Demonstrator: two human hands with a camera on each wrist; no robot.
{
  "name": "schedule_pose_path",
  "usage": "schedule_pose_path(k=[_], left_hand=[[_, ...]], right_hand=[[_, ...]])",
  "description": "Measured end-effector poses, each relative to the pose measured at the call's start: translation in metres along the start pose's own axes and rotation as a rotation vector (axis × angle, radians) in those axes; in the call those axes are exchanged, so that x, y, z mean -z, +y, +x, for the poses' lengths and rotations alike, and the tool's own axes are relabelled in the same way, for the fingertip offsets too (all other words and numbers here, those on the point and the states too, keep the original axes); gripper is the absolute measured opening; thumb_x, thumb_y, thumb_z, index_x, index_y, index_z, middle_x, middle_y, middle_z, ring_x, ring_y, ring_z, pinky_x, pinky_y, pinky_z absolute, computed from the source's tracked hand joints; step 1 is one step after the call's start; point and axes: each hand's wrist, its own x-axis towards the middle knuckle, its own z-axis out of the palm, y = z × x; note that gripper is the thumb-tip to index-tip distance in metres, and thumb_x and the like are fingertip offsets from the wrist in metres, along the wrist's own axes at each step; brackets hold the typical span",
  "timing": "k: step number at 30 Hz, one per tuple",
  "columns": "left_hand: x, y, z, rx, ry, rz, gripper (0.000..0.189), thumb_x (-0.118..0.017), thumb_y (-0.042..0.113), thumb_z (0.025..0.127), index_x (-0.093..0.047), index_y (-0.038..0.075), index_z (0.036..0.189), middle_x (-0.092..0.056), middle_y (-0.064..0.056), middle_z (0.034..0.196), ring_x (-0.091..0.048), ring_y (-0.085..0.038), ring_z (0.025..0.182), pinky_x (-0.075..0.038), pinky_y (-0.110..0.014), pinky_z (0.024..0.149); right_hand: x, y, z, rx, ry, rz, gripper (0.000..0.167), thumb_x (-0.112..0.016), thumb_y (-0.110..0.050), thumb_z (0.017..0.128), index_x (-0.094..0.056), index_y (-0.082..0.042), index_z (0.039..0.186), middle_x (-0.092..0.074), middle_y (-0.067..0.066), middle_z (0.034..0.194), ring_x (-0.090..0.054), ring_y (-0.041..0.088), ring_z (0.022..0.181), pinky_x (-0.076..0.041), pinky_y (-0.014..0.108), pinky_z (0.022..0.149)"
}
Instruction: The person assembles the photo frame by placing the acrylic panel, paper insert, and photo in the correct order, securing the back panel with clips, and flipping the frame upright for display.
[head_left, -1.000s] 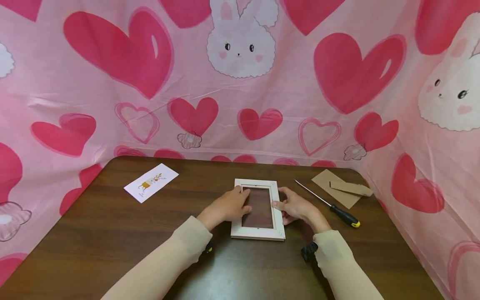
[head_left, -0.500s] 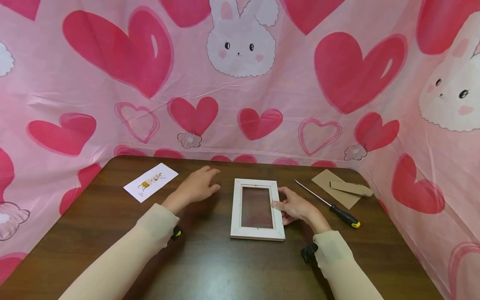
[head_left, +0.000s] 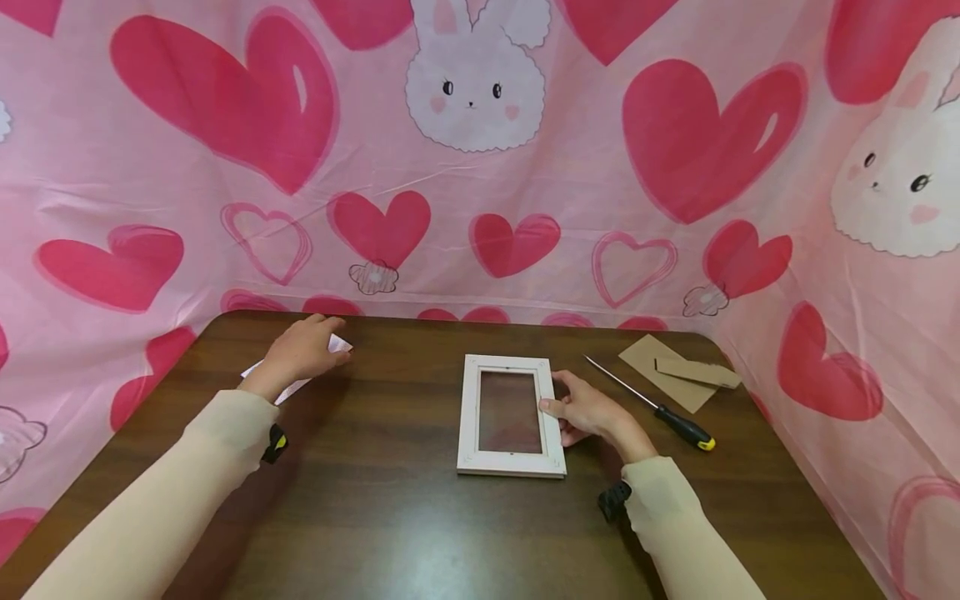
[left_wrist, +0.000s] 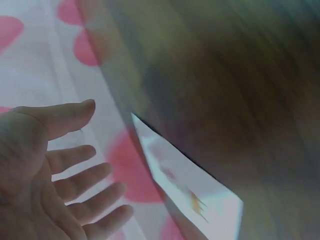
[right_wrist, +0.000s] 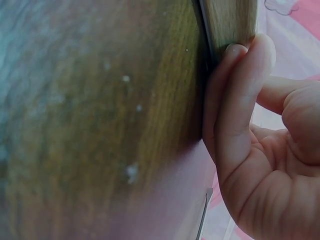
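Note:
A white picture frame (head_left: 470,417) with a see-through pane lies flat at the middle of the table. My right hand (head_left: 592,408) holds its right side, thumb on the top face and the other fingers at the edge. In the right wrist view, fingertips (right_wrist: 235,52) touch the frame's pale wooden edge (right_wrist: 232,22). Over at the far left, my left hand (head_left: 300,354) hovers above a white printed card (left_wrist: 195,185) and hides most of it in the head view. The left wrist view shows that hand's fingers spread, apart from the card.
Right of the frame lies a screwdriver (head_left: 681,427) with a black and yellow handle. Beyond it is a brown backing board (head_left: 637,354) with a stand strip (head_left: 693,372) across it. A pink cloth (head_left: 525,183) with hearts and rabbits hangs around the dark wooden table (head_left: 390,500).
My left hand has left the frame's inner area and moved left to above the card. The right hand stays at the frame's right side; the frame has not moved.

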Motion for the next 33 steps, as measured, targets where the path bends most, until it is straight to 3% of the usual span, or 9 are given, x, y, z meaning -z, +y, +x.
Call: schedule_pose_path(k=[8,13,20,33], left_hand=[[0.001,-0.039,-0.014,0.105,-0.077,0.019,0.078,-0.082,0.034,0.087,-0.052,-0.011,0.143,-0.054,-0.041,0.137,-0.055,-0.061,0.120,-0.051,-0.076,0.091],[0.000,-0.053,-0.021,0.115,-0.116,0.030,0.078,-0.085,0.035,0.084,-0.055,-0.013,0.138,-0.057,-0.041,0.127,-0.058,-0.057,0.110,-0.052,-0.073,0.088],[-0.001,-0.061,-0.025,0.084,-0.150,0.036,0.057,-0.085,0.036,0.085,-0.065,-0.009,0.115,-0.062,-0.036,0.112,-0.059,-0.049,0.103,-0.052,-0.066,0.090],[-0.003,-0.057,-0.026,0.059,-0.141,0.051,0.059,-0.084,0.032,0.087,-0.067,-0.011,0.124,-0.065,-0.038,0.121,-0.061,-0.053,0.111,-0.050,-0.068,0.095]], right_hand=[[-0.001,-0.001,0.000,0.010,-0.007,-0.003,0.069,-0.064,-0.016,0.108,-0.024,-0.004,0.163,-0.058,0.014,0.083,-0.061,0.016,0.055,-0.060,0.032,0.050],[-0.002,-0.002,-0.001,0.008,-0.006,-0.015,0.069,-0.065,-0.017,0.108,-0.025,-0.005,0.163,-0.058,0.014,0.084,-0.060,0.016,0.055,-0.061,0.033,0.051],[-0.001,-0.002,-0.002,-0.012,0.008,-0.031,0.070,-0.065,-0.018,0.107,-0.025,-0.006,0.163,-0.057,0.014,0.086,-0.059,0.016,0.056,-0.060,0.032,0.051],[-0.001,-0.002,-0.002,-0.009,0.006,-0.039,0.068,-0.065,-0.018,0.107,-0.028,-0.006,0.162,-0.055,0.012,0.084,-0.058,0.016,0.056,-0.060,0.031,0.050]])
